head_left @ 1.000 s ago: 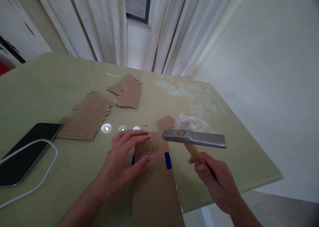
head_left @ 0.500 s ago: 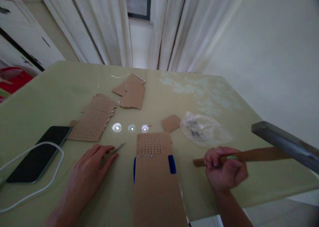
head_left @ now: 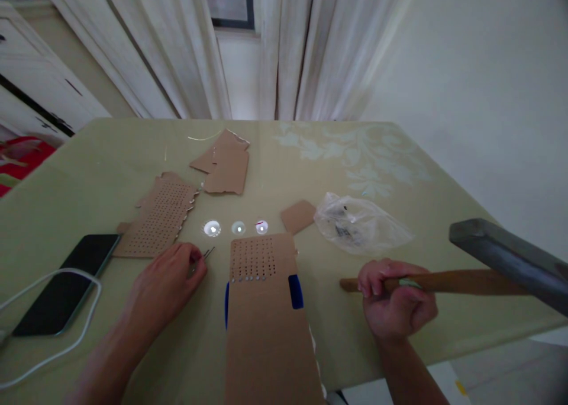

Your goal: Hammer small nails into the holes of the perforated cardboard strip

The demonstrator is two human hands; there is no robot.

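My right hand is wrapped round the wooden handle of a hammer, its dark metal head out to the right. My left hand is closed, with finger and thumb pinched on thin metal nails whose ends stick out. Between my hands lies a long cardboard piece with rows of small holes and a row of silvery dots near its far end. Blue parts show at both its sides.
A phone with a white cable lies at the left. Behind my left hand is a holed cardboard sheet. Further back are torn cardboard scraps. A small cardboard square touches a clear plastic bag.
My left fingers have closed on the nails, which lay on the table between finger and thumb. My right hand keeps its grip on the hammer. The view has shifted slightly.
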